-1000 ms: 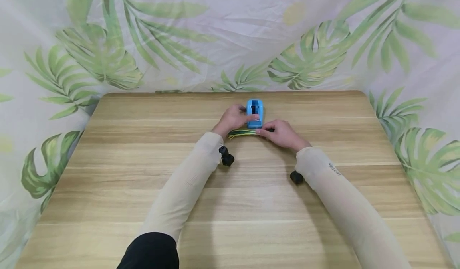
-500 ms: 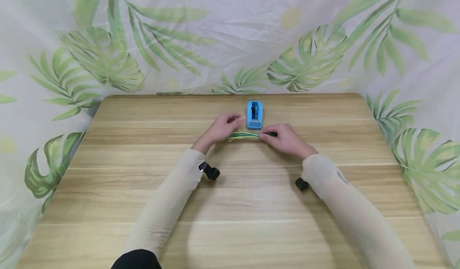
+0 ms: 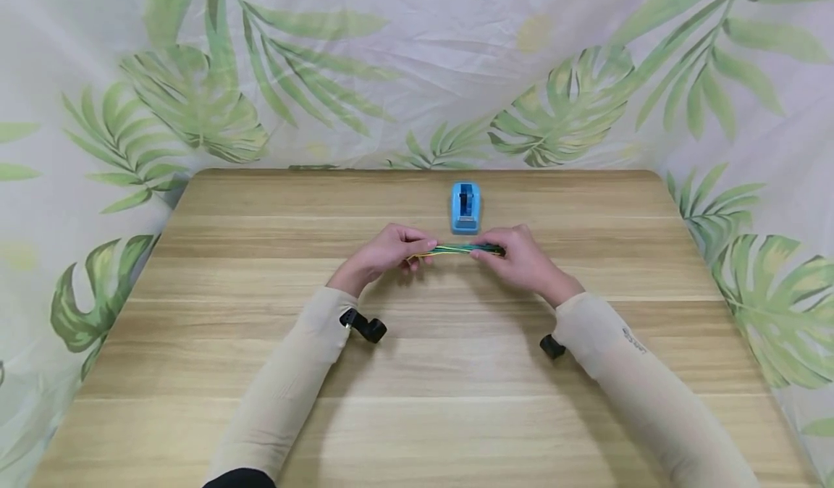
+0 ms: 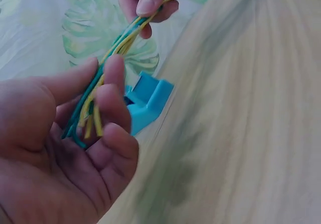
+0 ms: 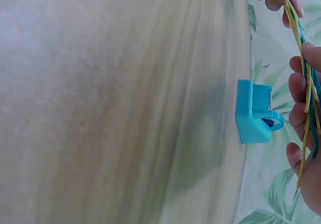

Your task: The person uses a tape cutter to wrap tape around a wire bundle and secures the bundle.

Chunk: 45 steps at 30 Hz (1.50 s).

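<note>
A thin bundle of green and yellow wires [image 3: 454, 250] is stretched level between both hands, in front of the tape dispenser. My left hand [image 3: 386, 250] pinches its left end between thumb and fingers; the loose wire ends show over the palm in the left wrist view. The other end is gripped by my right hand [image 3: 523, 258], with wire tails [image 5: 307, 133] lying along its fingers in the right wrist view. A pale, glossy patch [image 4: 133, 27] shows on the bundle between the hands; I cannot tell whether it is tape. The blue tape dispenser [image 3: 465, 225] stands untouched just behind the wires.
The wood-grain table [image 3: 449, 372] ends at a back edge close behind the dispenser. A leaf-patterned cloth [image 3: 417, 61] hangs behind and at both sides. Small black cameras [image 3: 373, 330] sit at the wrists.
My left hand has left the tape dispenser, moved left and toward me, and taken hold of the wires' left end. The right hand has kept its grip and shifted slightly right.
</note>
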{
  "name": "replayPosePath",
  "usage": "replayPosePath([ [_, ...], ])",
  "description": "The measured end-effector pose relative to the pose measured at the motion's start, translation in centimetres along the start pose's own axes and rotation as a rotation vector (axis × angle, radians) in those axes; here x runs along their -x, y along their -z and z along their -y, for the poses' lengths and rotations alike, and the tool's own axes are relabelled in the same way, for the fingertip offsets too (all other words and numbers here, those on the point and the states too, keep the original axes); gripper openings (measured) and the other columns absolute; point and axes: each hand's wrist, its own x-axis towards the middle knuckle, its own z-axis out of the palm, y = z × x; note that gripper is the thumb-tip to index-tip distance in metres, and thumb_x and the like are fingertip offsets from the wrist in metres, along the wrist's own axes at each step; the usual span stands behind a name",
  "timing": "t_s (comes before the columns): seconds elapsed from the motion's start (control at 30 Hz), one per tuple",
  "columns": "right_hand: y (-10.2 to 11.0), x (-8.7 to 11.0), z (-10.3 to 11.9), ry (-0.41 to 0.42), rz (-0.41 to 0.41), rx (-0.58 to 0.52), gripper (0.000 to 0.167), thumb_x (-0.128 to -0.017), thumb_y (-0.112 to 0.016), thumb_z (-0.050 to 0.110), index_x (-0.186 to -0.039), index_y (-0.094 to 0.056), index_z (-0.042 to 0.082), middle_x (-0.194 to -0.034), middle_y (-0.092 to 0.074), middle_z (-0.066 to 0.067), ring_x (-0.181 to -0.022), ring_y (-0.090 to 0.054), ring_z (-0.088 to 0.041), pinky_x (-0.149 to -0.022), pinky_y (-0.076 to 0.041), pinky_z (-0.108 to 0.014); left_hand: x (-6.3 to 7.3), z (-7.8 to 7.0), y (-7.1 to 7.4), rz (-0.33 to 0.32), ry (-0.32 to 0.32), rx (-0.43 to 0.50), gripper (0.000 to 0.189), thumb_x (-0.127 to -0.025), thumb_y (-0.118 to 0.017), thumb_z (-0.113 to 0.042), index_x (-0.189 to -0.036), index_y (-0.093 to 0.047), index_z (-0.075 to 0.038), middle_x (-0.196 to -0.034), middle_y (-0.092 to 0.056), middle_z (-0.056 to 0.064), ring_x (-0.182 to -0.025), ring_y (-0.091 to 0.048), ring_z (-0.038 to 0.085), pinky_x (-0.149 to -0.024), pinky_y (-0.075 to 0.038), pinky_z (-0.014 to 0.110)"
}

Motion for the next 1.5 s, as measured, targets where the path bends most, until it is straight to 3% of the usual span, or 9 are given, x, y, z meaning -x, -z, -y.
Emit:
replayPosePath([
  [0.23, -0.1, 0.9, 0.1, -0.004, -0.045, -0.051, 0.021, -0.092, -0.076, 0.016, -0.112, -0.075, 0.008, -0.107, -0.075, -0.003, -0.092, -0.068, -0.016, -0.089, -0.047, -0.043, 0.3, 0.1, -1.0, -0.066, 0.019, 0.085, 0.021, -0.098, -0.068, -0.017, -0.109, -0.076, -0.002, -0.08, -0.07, 0.012, -0.056, -0.048, 0.012, -0.052, -0.04, 0.025],
  [0.4, -0.5, 1.2, 0.0, 0.084, -0.117, -0.083, 0.021, -0.09, -0.076, 0.004, -0.111, -0.074, 0.004, -0.11, -0.074, -0.007, -0.102, -0.069, -0.023, -0.09, -0.053, -0.043, 0.3, 0.2, -1.4, -0.099, 0.014, 0.111, 0.021, -0.099, -0.067, -0.014, -0.111, -0.075, 0.002, -0.078, -0.07, 0.011, -0.055, -0.047, 0.011, -0.051, -0.041, 0.024],
  [0.6, -0.5, 1.3, -0.1, 0.189, -0.156, -0.002, 0.028, -0.085, -0.077, -0.002, -0.11, -0.078, 0.011, -0.1, -0.074, -0.001, -0.096, -0.067, -0.02, -0.089, -0.04, -0.044, 0.1, 0.3, -1.6, -0.111, 0.025, 0.147, 0.021, -0.099, -0.066, -0.012, -0.11, -0.074, 0.004, -0.076, -0.068, 0.009, -0.055, -0.046, 0.011, -0.051, -0.04, 0.024],
  [0.8, -0.2, 1.4, -0.2, 0.192, -0.095, 0.08, 0.038, -0.087, -0.076, -0.002, -0.119, -0.076, 0.018, -0.095, -0.07, 0.002, -0.092, -0.06, -0.019, -0.086, -0.03, -0.046, 0.1, 0.2, -1.8, -0.098, 0.033, 0.153, 0.021, -0.098, -0.067, -0.012, -0.111, -0.073, 0.004, -0.074, -0.069, 0.005, -0.055, -0.046, 0.011, -0.051, -0.04, 0.023],
  [1.0, 0.2, 1.4, -0.2, 0.156, -0.032, 0.101, 0.037, -0.091, -0.074, 0.004, -0.123, -0.075, 0.02, -0.096, -0.068, 0.002, -0.094, -0.059, -0.019, -0.089, -0.031, -0.046, 0.1, 0.2, -1.8, -0.096, 0.018, 0.137, 0.021, -0.099, -0.067, -0.013, -0.111, -0.074, 0.003, -0.075, -0.07, 0.005, -0.056, -0.047, 0.011, -0.053, -0.04, 0.024],
  [1.37, 0.7, 1.0, -0.2, 0.064, 0.065, 0.071, 0.037, -0.093, -0.071, 0.006, -0.128, -0.072, 0.021, -0.099, -0.069, 0.002, -0.091, -0.061, -0.017, -0.084, -0.031, -0.042, 0.2, -0.1, -1.8, -0.105, -0.036, 0.113, 0.02, -0.097, -0.069, -0.009, -0.111, -0.075, 0.003, -0.08, -0.072, 0.014, -0.058, -0.048, 0.011, -0.053, -0.041, 0.023],
  [1.5, 1.1, 0.6, -0.2, 0.064, 0.119, 0.03, 0.036, -0.094, -0.07, 0.005, -0.128, -0.072, 0.019, -0.1, -0.071, 0.0, -0.087, -0.061, -0.016, -0.082, -0.039, -0.04, 0.3, 0.0, -1.6, -0.093, -0.061, 0.089, 0.02, -0.096, -0.069, -0.008, -0.112, -0.075, 0.002, -0.08, -0.072, 0.013, -0.058, -0.048, 0.012, -0.053, -0.04, 0.023],
])
